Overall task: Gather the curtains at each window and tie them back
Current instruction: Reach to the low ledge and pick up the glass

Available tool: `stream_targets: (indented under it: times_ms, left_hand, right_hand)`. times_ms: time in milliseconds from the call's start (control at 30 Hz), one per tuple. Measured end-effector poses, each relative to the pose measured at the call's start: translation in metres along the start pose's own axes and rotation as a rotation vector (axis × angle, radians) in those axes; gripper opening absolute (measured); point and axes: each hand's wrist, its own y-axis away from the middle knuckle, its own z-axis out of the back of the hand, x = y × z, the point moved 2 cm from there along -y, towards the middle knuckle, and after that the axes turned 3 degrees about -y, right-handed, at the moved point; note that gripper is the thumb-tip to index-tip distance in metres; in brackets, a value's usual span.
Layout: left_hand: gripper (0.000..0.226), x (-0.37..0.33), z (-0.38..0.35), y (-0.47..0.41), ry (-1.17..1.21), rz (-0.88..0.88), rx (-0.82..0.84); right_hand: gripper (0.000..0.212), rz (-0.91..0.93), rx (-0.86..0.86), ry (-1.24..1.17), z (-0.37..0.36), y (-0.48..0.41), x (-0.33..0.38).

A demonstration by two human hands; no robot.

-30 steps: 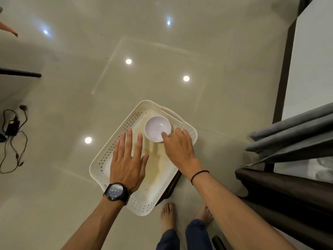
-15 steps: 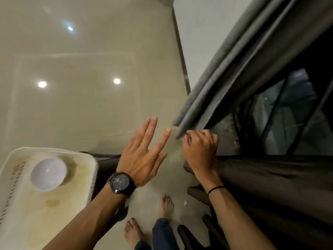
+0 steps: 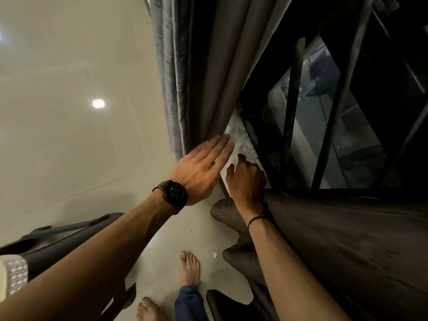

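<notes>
A grey curtain (image 3: 199,72) hangs in folds from the top centre down to the floor beside a dark window (image 3: 324,117). A second, darker curtain (image 3: 347,239) spreads across the lower right. My left hand (image 3: 199,172), with a black watch, reaches with straight fingers to the grey curtain's lower edge and touches it. Just to its right, my right hand (image 3: 245,179), with a black band on the wrist, has loosely curled fingers at the edge of the dark curtain; whether it grips the cloth is unclear.
A pale marble sill (image 3: 240,144) runs under the window with black bars (image 3: 289,107). A dark stool frame (image 3: 60,237) and the corner of a white perforated tray (image 3: 11,274) sit lower left. My bare feet (image 3: 190,267) stand on a glossy tiled floor.
I turned away from the tray with the bowl toward the window. Both hands moved up and right to the curtains; the left hand now reaches the grey curtain's edge.
</notes>
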Motion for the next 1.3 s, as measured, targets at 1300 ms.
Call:
stream_targets:
  times_ms: [1300]
  left_hand:
    - [0.087, 0.023, 0.098, 0.194, -0.067, 0.500, -0.200]
  right_hand:
    - [0.010, 0.604, -0.194, -0.197, 0.047, 0.135, 0.107]
